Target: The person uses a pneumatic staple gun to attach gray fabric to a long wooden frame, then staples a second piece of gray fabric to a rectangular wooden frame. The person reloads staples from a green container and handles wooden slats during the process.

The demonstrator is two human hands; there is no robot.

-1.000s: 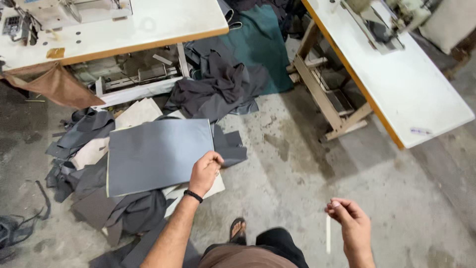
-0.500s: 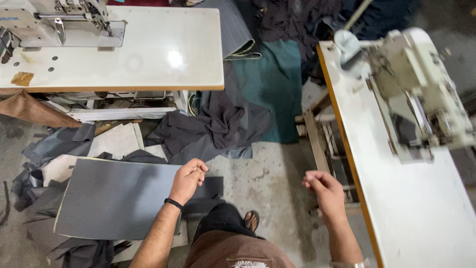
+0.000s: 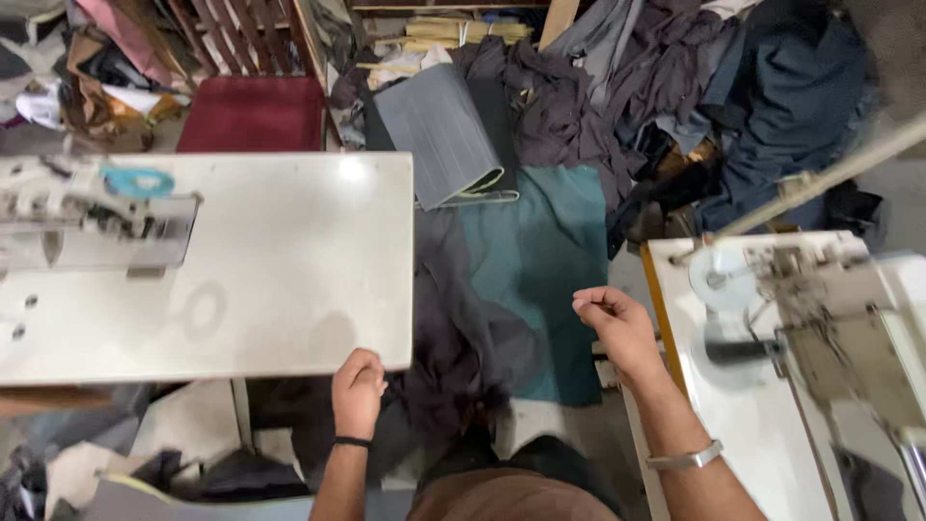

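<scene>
my left hand (image 3: 358, 391) rests at the near right corner of the white sewing table (image 3: 289, 280), fingers curled narrow against its edge; whether they pinch anything there i cannot tell. just right of it a heap of dark grey cloth (image 3: 453, 338) hangs down beside the table, partly over a teal cloth (image 3: 540, 260) spread on the floor. my right hand (image 3: 614, 323) hovers over the gap between the two tables, fingers curled in, thumb and forefinger pressed together; too blurred to say if something thin sits between them. at right stands a second white table (image 3: 762, 444) with a sewing machine (image 3: 830, 328). far off, a ribbed grey panel (image 3: 439, 130) leans among piled dark fabrics.
</scene>
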